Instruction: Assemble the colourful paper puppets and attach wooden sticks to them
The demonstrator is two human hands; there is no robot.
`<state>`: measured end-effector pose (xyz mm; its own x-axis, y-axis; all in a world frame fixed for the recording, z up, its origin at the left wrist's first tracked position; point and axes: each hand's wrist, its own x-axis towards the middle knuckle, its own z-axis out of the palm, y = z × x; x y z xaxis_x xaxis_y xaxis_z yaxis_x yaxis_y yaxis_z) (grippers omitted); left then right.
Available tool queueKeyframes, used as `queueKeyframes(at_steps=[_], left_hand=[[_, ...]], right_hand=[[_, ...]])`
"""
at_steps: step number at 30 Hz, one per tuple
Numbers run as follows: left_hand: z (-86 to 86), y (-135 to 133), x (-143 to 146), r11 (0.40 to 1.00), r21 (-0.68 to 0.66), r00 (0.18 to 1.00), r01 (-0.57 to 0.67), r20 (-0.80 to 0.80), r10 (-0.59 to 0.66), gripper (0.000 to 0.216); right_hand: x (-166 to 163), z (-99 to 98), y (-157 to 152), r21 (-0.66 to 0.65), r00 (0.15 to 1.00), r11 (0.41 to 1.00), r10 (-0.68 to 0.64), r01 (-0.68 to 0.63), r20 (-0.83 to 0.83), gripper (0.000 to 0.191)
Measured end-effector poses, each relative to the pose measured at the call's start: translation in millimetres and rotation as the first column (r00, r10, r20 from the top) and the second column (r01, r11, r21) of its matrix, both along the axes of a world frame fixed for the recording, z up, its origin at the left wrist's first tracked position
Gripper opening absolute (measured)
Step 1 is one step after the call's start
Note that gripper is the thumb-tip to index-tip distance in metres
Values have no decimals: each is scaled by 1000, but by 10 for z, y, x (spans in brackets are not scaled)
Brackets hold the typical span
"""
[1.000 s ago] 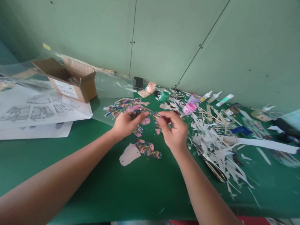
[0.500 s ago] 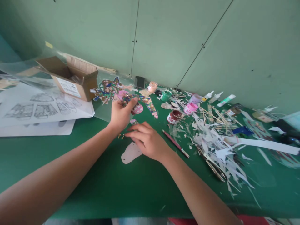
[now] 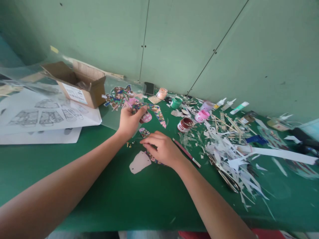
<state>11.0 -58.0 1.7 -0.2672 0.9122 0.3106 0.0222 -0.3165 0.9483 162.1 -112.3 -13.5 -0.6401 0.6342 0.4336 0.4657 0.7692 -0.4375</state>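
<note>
My left hand is closed on a colourful jointed cut-out figure, thumb on top. One patterned limb of it slants down to the right, and a pink rounded part shows below the thumb. My right hand hovers low over the table with thumb and index finger pinched; whatever is between the tips is too small to make out. Just left of those fingertips lie several tiny brass fasteners. A pale blank cut-out piece and a patterned strip, partly hidden by my right hand, lie beside it.
Line drawings on paper and an open cardboard box stand left. Paint jars, a pink pen, scissors, white paper scraps and glue tubes are on the right. A green wall rises behind.
My right hand has drawn slightly right, away from the brass fasteners, uncovering more of the patterned strip. My left hand keeps its grip on the figure. The view has shifted a little.
</note>
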Motion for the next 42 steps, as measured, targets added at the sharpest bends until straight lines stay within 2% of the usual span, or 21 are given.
queueKeyframes(at_steps=[2, 5, 8, 10, 12, 14, 17, 22, 24, 26, 29, 31, 32, 35, 37, 40, 42], left_hand=[[-10, 2, -8, 1000, -16, 999, 3, -34, -3, 49], [-28, 9, -15, 1000, -17, 998, 14, -68, -15, 52], [-40, 19, -14, 997, -57, 997, 52, -51, -55, 47], [-45, 29, -13, 993, -90, 996, 71, -49, -76, 46], [-50, 39, -10, 992, -97, 995, 81, -52, -86, 46], [-55, 46, -5, 991, -88, 994, 99, -39, -102, 43], [-57, 52, 10, 986, -102, 991, 131, 14, -130, 39], [-52, 61, 30, 977, -155, 989, 147, 11, -147, 35], [-53, 66, 28, 985, -122, 992, 122, -23, -126, 35], [-57, 74, 22, 992, -77, 994, 99, -39, -102, 36], [-71, 85, 8, 994, -64, 996, 84, -37, -86, 39], [-84, 91, 3, 993, -74, 994, 95, -46, -98, 39], [-90, 92, 3, 992, -75, 992, 106, -54, -110, 38], [-98, 89, 16, 989, -62, 988, 137, -63, -141, 35], [-95, 81, 33, 987, -73, 987, 146, -50, -150, 33], [-86, 67, 58, 980, -117, 987, 160, 1, -161, 31], [-81, 61, 68, 975, -137, 985, 173, 25, -172, 27]], right_hand=[[52, 37, 2, -74, 997, 996, -45, 40, -62, 18], [151, 92, 15, -163, 966, 968, -213, 189, -147, 19], [251, 125, 54, -159, 866, 920, -392, 359, -311, 31], [300, 129, 89, -188, 789, 888, -460, 420, -407, 28], [326, 119, 120, -242, 790, 879, -476, 411, -386, 24], [331, 100, 136, -271, 845, 884, -451, 380, -286, 25], [324, 86, 129, -243, 872, 882, -451, 403, -191, 32], [372, 153, 125, -231, 796, 861, -508, 454, -330, 37], [425, 192, 140, -263, 826, 870, -484, 417, -290, 38], [490, 222, 152, -340, 904, 871, -413, 356, -112, 36], [577, 253, 138, -532, 962, 804, -183, 265, 202, 24], [611, 267, 105, -593, 953, 770, -65, 237, 297, 14], [620, 272, 84, -579, 944, 780, -43, 236, 326, 12], [621, 275, 26, -433, 925, 874, -48, 222, 378, 18], [614, 272, 5, -360, 928, 915, -39, 182, 372, 19], [607, 279, -2, -347, 934, 927, -7, 140, 358, 21], [603, 298, 0, -407, 925, 895, -14, 181, 381, 22]])
